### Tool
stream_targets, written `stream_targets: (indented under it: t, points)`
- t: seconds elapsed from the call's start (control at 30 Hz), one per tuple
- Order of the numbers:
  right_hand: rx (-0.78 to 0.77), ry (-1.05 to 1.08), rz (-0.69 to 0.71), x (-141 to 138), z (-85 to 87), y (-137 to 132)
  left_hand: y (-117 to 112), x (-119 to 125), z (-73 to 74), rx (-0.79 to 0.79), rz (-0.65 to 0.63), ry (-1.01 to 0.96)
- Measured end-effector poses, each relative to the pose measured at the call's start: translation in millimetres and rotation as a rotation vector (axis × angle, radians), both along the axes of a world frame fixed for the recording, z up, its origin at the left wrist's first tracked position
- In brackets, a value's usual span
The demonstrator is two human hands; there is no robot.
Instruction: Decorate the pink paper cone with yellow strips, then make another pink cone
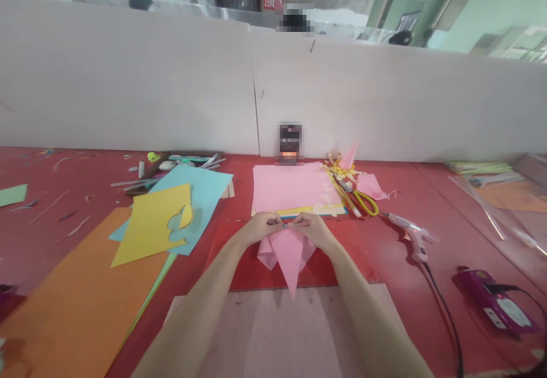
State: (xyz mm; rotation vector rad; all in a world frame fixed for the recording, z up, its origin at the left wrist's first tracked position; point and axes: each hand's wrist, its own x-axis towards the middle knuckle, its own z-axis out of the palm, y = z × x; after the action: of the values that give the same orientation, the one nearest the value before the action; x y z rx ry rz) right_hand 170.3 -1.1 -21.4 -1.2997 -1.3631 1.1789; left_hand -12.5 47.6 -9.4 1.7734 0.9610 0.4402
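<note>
A folded piece of pink paper hangs between my hands, its long point turned toward me. My left hand pinches its upper edge from the left side. From the right, my right hand pinches the same edge, the fingertips of both hands close together. A small greenish speck shows between the fingertips, too small to name. Beneath the paper lies a red board. Just beyond my hands is a stack of pink sheets.
Yellow-handled scissors and a pink glue gun lie to the right, with a purple power device nearer. Yellow paper, blue paper and orange paper spread on the left. A white partition closes the back.
</note>
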Motion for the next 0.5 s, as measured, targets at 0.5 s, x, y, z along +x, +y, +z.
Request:
stream_targets:
  t: [0.5]
  points:
    - [-0.032,-0.02,-0.048,-1.2,1.0,-1.1,-4.6,1.6,5.7,0.128,-0.028,0.103]
